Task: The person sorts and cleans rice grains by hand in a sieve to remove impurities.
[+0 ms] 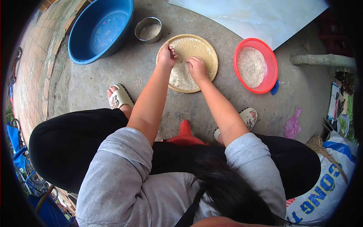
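A round woven tray [214, 64] lies on the concrete floor with pale rice grains [181, 77] spread over it. Over the tray's upper left part is my left hand [167, 56], palm turned up and fingers curled; whether grains lie in it is too small to tell. My right hand [198, 68] hovers over or touches the grains near the middle, its fingers bent together and their tips close to the grains. A red basin [269, 64] holding more rice stands to the right. At the upper left of the tray is a metal bowl [158, 36] with some grains inside.
A large blue basin [117, 38] stands at the upper left. A pale sheet [257, 17] lies at the top right. Beside it on the right are a wooden pole [321, 59] and a pink plastic bag [293, 125]. A printed sack [325, 185] and a straw broom [317, 145] sit at lower right.
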`<state>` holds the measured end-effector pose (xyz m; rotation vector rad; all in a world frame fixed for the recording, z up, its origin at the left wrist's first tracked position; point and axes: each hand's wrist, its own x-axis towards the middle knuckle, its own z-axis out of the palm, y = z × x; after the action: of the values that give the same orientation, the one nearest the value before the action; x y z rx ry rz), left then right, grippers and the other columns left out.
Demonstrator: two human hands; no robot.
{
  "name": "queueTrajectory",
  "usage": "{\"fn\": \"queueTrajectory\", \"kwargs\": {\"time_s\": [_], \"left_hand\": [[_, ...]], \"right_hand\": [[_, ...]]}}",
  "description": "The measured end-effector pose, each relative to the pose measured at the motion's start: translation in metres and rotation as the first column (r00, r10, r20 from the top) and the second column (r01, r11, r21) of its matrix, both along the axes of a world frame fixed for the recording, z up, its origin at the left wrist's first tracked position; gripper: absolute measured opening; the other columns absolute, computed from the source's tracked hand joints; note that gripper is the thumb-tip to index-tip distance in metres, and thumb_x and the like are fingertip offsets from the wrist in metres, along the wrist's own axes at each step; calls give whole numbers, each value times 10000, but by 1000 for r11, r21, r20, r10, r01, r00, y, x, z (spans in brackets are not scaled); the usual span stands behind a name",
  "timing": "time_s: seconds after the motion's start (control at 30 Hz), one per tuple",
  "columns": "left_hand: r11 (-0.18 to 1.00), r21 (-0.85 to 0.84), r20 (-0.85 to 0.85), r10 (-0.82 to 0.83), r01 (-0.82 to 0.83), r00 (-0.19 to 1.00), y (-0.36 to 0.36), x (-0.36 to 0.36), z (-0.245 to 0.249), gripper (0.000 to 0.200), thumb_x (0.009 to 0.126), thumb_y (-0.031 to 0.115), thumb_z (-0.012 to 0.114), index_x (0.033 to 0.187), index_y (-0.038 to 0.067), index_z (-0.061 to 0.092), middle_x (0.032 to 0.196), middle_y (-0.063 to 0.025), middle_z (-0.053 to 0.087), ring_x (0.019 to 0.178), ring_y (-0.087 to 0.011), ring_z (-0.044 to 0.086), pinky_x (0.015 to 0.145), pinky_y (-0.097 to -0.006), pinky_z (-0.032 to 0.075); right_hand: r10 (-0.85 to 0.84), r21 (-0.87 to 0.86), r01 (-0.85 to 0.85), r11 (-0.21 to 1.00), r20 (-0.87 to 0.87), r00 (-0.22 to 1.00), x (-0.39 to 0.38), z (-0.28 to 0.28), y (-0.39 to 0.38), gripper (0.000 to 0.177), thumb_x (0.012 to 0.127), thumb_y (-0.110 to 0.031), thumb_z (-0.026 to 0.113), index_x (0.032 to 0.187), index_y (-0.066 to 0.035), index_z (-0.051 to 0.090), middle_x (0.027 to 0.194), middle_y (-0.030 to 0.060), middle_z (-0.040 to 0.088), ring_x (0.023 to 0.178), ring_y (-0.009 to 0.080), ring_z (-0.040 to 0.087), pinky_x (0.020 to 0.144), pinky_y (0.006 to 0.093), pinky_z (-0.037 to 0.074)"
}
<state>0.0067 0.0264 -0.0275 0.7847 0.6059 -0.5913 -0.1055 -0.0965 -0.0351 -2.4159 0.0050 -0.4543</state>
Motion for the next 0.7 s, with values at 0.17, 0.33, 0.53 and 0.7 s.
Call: {"fn": "queueTrajectory", "kwargs": {"time_s": [0.17, 0.33, 0.53, 0.7], "left_hand": [[996, 41, -18, -79, 79, 997, -6, -3, -2, 293, 955, 313, 437, 782, 85, 497, 698, -43, 518, 641, -171, 516, 578, -305, 486], [993, -116, -61, -41, 33, 997, -21, -1, 3, 303, 955, 319, 437, 806, 75, 537, 750, -46, 558, 646, -167, 524, 561, -302, 466], [950, -148, 121, -259, 275, 958, -20, 13, 22, 280, 928, 284, 499, 710, 109, 517, 591, -20, 503, 514, -134, 471, 478, -242, 397], [873, 266, 300, -479, 410, 825, -49, -4, 80, 315, 926, 271, 508, 718, 46, 582, 656, -60, 570, 569, -158, 523, 558, -274, 437]], "right_hand": [[-273, 537, 312, 784, -154, 950, 20, 29, 17, 112, 792, -34, 624, 879, -33, 695, 836, 88, 690, 742, 167, 655, 719, 287, 508], [86, 508, 4, 861, -152, 985, 39, 51, 11, 116, 783, -91, 652, 872, -27, 691, 820, 99, 683, 729, 175, 656, 669, 278, 511], [-208, 869, 355, 345, -298, 932, 44, 39, -9, 235, 875, -206, 592, 1003, -10, 616, 930, 85, 623, 779, 180, 601, 734, 318, 502], [203, 767, 492, -411, -449, 870, 38, 25, -24, 390, 958, -367, 428, 1116, -20, 511, 1065, 135, 566, 939, 224, 561, 877, 354, 481]]}}
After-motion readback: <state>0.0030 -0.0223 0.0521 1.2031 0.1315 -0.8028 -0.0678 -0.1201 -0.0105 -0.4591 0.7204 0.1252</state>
